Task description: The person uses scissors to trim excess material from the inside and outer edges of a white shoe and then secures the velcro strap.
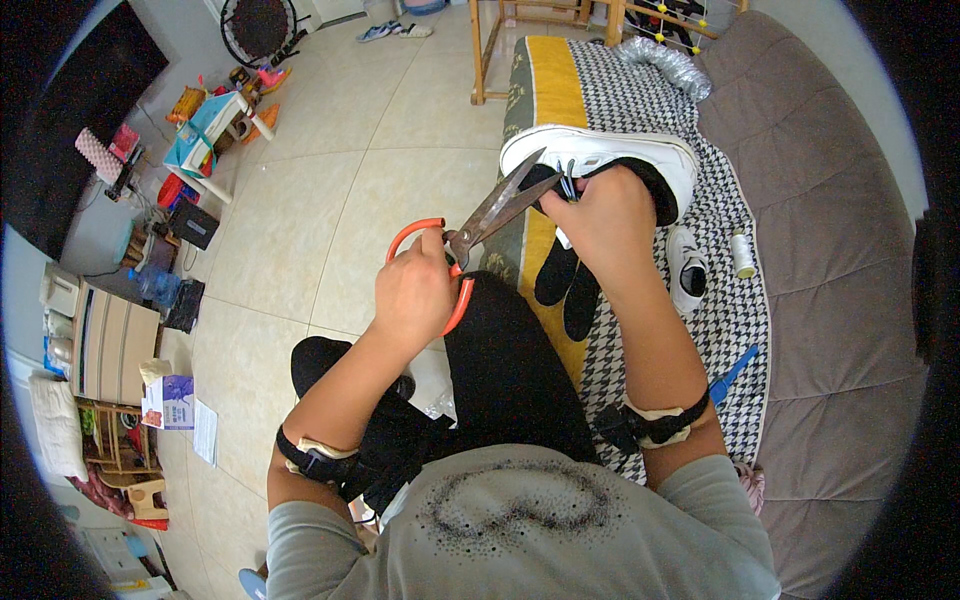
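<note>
Scissors [470, 245] with orange handles sit in the left hand [415, 290], whose grip is pressed together through the loops, thumb on top, so the long grey blades point up and to the right. The blades stand slightly parted, and their tips meet a thin dark lace or thread at the mouth of a white sneaker [610, 160]. That angle lets the cutting edges come in from the side without the handles fouling the shoe.

The right hand [600, 220] is closed on the sneaker's opening, its grip pinching the collar and seemingly the dark strand near the blades, though the fingertips themselves are hidden behind the knuckles. Held this way, sole up and lifted clear of the sofa [840, 300], the shoe is steadied close to the eyes and the strand appears to be kept taut for the blades.

Both hands work above the person's knees, over the near left edge of the houndstooth cover [720, 320] spread on the sofa. Two black insoles [565, 285] lie on that edge, just beneath the raised shoe, out of the way yet near. A second white sneaker [687, 268] rests on the cover beside them, with a pale spool of thread [742, 255] just to its right. A blue tool [733, 375] lies at the cover's right edge, near the right forearm. Toys and boxes sit well apart on the tiled floor [330, 200].
</note>
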Motion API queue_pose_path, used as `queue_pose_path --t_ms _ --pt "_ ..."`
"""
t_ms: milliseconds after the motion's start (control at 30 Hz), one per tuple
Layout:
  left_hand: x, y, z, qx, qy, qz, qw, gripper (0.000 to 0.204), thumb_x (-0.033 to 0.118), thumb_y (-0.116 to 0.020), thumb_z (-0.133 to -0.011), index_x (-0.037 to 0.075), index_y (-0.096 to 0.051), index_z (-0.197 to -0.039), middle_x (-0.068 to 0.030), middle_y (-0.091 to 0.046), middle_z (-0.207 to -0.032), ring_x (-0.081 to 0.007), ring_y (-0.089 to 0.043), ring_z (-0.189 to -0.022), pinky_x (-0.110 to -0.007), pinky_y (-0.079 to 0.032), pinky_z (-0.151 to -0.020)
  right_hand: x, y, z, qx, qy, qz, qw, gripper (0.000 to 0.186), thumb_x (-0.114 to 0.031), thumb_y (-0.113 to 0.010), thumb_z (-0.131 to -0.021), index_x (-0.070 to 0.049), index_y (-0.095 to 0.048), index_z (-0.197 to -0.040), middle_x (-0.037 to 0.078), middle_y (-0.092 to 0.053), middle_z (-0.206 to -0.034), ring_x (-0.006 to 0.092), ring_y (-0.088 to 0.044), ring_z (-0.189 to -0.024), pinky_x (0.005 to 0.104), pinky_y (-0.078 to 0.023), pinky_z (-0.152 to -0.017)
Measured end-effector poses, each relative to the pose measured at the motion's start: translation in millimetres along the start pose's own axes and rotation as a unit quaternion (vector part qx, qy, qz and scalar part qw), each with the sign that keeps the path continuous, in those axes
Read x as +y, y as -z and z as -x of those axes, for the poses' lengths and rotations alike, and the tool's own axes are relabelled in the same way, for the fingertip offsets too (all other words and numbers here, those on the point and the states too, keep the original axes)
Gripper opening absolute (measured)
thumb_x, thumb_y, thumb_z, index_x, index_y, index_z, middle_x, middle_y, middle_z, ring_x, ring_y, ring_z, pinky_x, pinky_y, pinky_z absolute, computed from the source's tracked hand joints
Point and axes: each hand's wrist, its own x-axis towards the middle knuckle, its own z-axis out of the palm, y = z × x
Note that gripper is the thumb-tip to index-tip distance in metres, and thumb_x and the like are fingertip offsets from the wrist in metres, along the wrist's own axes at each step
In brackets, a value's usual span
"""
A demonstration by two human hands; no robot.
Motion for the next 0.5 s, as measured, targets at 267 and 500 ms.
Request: queue_pose_path --t_ms 267,500 --pt "2 4 -8 0.025 0.001 0.006 1.0 0.05 0.005 -0.065 -0.063 -0.003 -0.043 -0.107 -0.0177 -0.058 -0.079 -0.032 -0.06 -0.063 -0.039 -0.048 -0.052 -4 3 -1 -0.016 -0.002 -0.064 0.998 0.031 -0.027 -0.072 -0.063 0.002 -0.061 -0.067 0.014 -0.057 -0.06 0.0304 -0.055 -0.053 0.0377 -0.043 -0.052" --pt "10 15 -16 0.01 0.003 0.017 1.0 0.052 0.006 -0.065 -0.064 -0.005 -0.041 -0.108 -0.0199 -0.057 -0.081 -0.0348 -0.06 -0.067 -0.04 -0.049 -0.055 -6 5 -3 -0.018 -0.009 -0.037 0.999 0.032 -0.026 -0.073 -0.061 0.002 -0.061 -0.071 0.014 -0.058 -0.063 0.0304 -0.056 -0.055 0.0366 -0.044 -0.054"
